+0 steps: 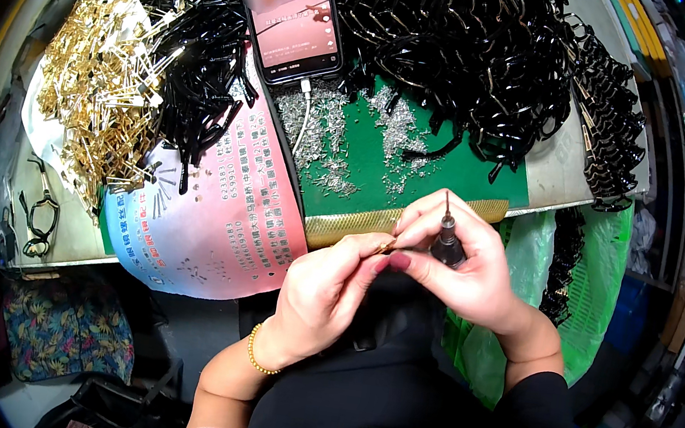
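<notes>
Workbench (546,172) with a green mat (483,184) and a pink-blue printed sheet (268,266), seen from above. Left hand (311,296): thumb and fingertip together, pinching a small gold metal part (387,245), mostly hidden by fingers. Right hand (472,273): thumb and index fingertip meet at that same part; its fingers also grip a small screwdriver (447,246), tip pointing away from the person. Part sits between both hands, in front of the torso, near the bench edge.

Step in hand, as judged: lining up or fitting the tiny part by fingertip, driver parked. Next move probably calls for a steady left pinch and swinging the driver tip onto the part; slipping is the risk.

Containers: green slatted basket (613,263), right, with a translucent green bag (501,346); black glossy pieces (558,279) hang inside, bottom hidden. Loose on bench: gold eyeglass temples (93,89), black eyewear pieces (466,41), silver bits, likely screws (404,127).
</notes>
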{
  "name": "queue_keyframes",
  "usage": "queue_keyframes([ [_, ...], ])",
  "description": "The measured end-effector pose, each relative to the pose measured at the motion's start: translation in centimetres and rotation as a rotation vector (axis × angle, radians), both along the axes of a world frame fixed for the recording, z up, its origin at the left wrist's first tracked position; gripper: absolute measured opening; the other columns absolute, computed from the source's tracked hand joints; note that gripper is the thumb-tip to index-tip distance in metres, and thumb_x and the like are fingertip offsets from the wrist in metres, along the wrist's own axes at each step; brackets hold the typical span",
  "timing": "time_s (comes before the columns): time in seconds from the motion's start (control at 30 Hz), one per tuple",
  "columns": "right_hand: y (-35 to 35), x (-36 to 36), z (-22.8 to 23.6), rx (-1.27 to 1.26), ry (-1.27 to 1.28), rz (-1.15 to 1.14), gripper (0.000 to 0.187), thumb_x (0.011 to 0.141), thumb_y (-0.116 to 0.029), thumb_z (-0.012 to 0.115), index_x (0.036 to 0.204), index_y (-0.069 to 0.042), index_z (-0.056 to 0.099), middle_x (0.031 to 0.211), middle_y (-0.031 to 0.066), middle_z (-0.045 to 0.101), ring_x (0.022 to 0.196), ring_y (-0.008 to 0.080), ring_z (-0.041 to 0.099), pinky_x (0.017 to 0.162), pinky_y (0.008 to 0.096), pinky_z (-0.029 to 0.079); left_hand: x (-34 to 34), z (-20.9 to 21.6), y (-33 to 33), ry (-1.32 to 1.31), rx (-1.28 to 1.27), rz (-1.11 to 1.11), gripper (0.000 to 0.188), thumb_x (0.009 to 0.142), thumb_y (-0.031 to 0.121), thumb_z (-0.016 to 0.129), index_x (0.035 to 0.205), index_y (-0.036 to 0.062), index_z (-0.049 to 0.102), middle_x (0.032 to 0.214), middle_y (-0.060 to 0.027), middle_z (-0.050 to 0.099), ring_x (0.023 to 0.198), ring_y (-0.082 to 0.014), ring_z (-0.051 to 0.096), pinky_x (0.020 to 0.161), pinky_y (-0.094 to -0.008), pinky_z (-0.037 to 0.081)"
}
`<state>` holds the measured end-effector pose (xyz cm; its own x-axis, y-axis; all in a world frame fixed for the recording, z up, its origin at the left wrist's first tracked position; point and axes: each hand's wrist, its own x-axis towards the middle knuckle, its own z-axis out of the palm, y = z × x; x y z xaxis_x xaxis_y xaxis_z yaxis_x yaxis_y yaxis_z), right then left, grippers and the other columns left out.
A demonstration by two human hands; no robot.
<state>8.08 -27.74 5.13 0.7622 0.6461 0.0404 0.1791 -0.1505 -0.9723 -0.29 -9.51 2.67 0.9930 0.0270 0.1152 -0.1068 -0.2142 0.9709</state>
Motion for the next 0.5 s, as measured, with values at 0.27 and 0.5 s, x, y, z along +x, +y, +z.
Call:
queue_keyframes([
  [0.27, 2.1, -1.0, 0.9, 0.194, 0.531, -0.197, 0.015, 0.101, -0.011, 0.065, 0.103, -0.004, 0.052, 0.094, 0.0068, 0.070, 0.061, 0.0045, 0.059, 0.053, 0.0190, 0.048, -1.7, -1.5, 0.9, 0.199, -0.231, -0.022, 0.014, 0.103, 0.006, 0.060, 0.111, -0.0039, 0.066, 0.086, -0.0089, 0.072, 0.064, -0.0120, 0.068, 0.059, -0.0249, 0.052],
  [0.5, 2.2, -0.4, 0.6, 0.177, 0.562, -0.123, 0.013, 0.100, -0.001, 0.062, 0.100, -0.004, 0.049, 0.103, 0.0225, 0.073, 0.058, 0.0067, 0.059, 0.052, 0.0222, 0.052, -1.8, -1.6, 1.5, 0.145, -0.198, 0.020, 0.011, 0.102, 0.004, 0.061, 0.107, -0.0038, 0.067, 0.084, -0.0085, 0.071, 0.062, -0.0127, 0.066, 0.058, -0.0262, 0.051],
])
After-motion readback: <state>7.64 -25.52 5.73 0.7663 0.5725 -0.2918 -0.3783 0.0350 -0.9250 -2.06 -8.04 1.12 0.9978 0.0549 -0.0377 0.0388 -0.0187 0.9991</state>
